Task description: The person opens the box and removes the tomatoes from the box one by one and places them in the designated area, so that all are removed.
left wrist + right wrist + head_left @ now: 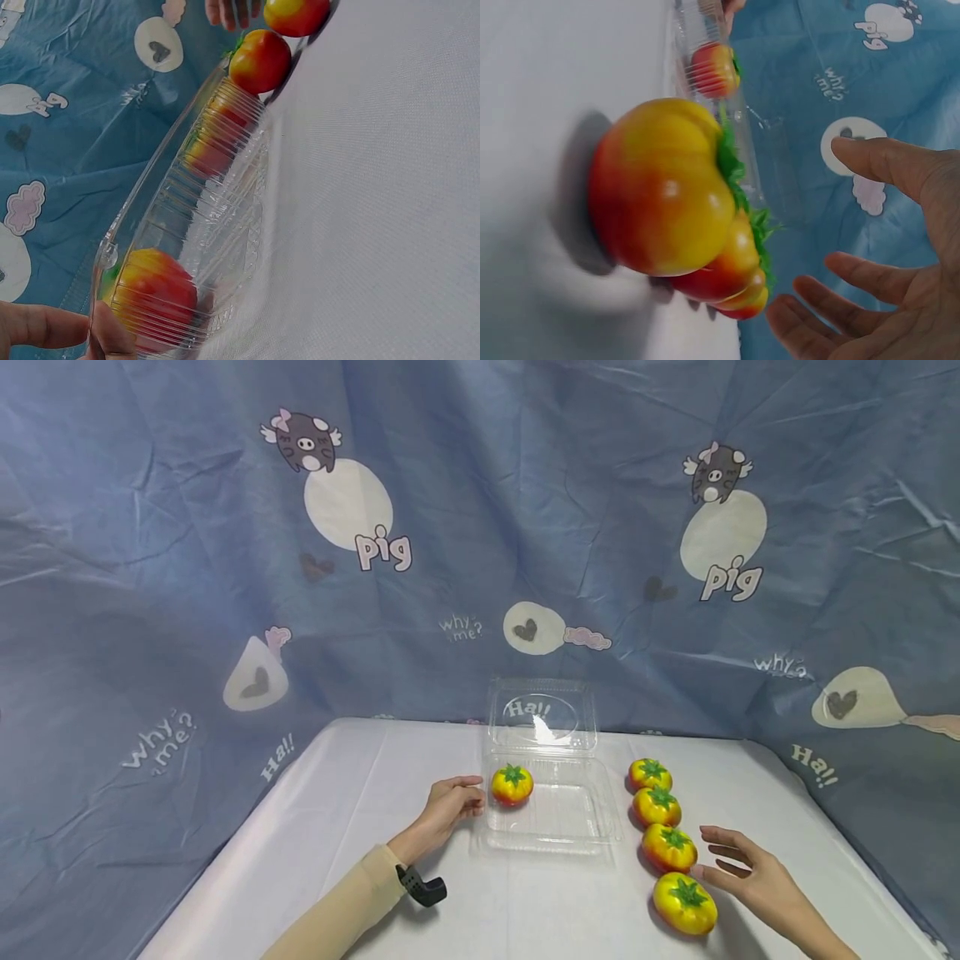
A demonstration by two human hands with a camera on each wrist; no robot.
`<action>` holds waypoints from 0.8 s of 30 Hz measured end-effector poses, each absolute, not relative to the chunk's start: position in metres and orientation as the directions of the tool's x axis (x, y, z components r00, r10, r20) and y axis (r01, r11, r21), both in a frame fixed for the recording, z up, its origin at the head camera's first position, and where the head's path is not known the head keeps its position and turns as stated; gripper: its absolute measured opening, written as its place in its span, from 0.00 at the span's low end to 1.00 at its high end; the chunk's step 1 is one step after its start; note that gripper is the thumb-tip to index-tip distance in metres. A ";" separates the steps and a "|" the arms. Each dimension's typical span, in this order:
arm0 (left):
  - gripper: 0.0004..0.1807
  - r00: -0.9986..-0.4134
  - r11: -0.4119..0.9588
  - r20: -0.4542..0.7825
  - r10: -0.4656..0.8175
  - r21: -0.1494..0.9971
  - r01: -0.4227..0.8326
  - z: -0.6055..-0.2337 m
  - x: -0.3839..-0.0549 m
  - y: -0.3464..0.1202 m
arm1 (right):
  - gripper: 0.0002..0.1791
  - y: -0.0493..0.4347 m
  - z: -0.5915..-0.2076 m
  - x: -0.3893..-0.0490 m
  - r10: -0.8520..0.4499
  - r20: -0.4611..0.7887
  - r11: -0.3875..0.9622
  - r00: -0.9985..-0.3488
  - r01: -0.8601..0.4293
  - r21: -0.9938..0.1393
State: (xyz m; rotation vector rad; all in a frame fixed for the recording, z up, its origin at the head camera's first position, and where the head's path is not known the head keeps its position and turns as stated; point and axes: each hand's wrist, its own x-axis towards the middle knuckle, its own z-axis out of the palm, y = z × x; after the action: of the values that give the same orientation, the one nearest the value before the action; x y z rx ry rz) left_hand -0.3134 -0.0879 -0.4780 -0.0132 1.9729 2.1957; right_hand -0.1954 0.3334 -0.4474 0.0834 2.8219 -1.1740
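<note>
The left hand (450, 806) lies on the table (315, 827) near the middle of its width, sleeve and wrist strap behind it, fingers straight and close together, tips touching the left wall of the box (551, 827). The left wrist view shows a fingertip (45, 326) against that ribbed clear wall. The box is a clear plastic clamshell standing just in from the far edge of the table, its lid (543, 714) raised upright at the back; its long axis runs left to right, the open side facing up. One tomato (512, 784) sits in the far left corner of the tray, round, yellow on top shading to red below, green stalk pointing up.

Right of the box, a row of four tomatoes (663, 835) of the same colouring runs from the far edge toward the near edge, stalks up, each just beside the next. The right hand (750, 872) hovers at the right of the row's near end, palm turned toward it, fingers spread and loosely bent, holding nothing; its fingertips are close to the third tomato (669, 847) and the nearest one (685, 905)
</note>
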 end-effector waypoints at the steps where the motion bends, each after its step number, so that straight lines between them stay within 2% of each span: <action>1: 0.24 -0.982 -0.094 -0.131 0.136 0.985 -0.145 -0.475 -0.311 -0.088 | 0.45 0.333 -0.446 -0.197 0.013 -0.091 0.706 -0.996 0.074 -0.705; 16: 0.24 -0.986 -0.102 -0.137 0.099 0.984 -0.147 -0.493 -0.323 -0.087 | 0.40 0.315 -0.427 -0.217 -0.078 0.031 0.728 -0.996 -0.078 -0.681; 24: 0.23 -0.986 -0.102 -0.136 0.092 0.984 -0.145 -0.492 -0.324 -0.086 | 0.41 0.303 -0.423 -0.228 -0.086 0.014 0.733 -0.996 -0.073 -0.676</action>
State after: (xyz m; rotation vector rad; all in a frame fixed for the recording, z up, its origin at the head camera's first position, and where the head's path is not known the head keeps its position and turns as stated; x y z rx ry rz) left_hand -0.3236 -0.0858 -0.4919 -0.0593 1.9902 2.2198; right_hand -0.2279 0.3035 -0.4232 -0.1335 2.9072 -1.1330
